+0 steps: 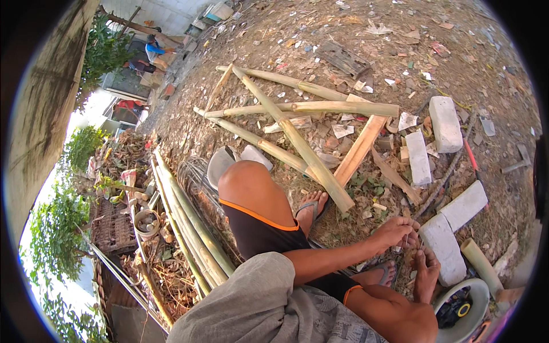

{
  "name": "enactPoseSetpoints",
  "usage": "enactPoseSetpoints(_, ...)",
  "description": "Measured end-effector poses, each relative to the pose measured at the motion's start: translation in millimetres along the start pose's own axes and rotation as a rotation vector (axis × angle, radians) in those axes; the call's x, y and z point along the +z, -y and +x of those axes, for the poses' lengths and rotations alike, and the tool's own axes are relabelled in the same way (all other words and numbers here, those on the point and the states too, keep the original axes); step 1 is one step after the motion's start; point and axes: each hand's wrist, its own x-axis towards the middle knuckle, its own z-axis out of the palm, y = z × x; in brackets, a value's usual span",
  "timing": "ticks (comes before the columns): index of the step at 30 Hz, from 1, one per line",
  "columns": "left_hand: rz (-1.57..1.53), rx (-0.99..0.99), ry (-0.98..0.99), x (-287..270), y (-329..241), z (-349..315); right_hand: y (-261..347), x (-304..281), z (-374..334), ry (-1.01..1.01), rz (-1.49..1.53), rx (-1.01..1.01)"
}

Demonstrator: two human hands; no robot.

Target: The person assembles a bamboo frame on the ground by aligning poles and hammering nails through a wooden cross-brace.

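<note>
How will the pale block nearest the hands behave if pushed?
Likely to slide rather than roll: the pale block looks boxy and flat-faced. Probably rigid, perhaps prone to chipping at its edges, given the rough, masonry-like surface. Pushed toward the adjoining pale slab, it may shove that too, since they appear to touch.

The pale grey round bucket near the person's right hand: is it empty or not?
The bucket is not empty: black objects and a round yellow-and-black item show inside.

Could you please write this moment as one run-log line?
Hands: left hand and right hand close together, any held item unclear | Things: pale block beside them, grey bucket nearby | Rest: crossed bamboo poles ahead
</note>
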Motion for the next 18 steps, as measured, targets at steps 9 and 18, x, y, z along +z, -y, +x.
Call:
enactPoseSetpoints(9,0.053,-0.179,-0.053,17.2,-0.6,26.5,-8.9,-1.0,20.0,-0.179,0.041,-0.079)
enactPoseSetpoints(18,0.230,-0.232,0.066,34.9,18.0,19.6,12.6,-74.2,-91.1,-0.454,-0.193,-0.139)
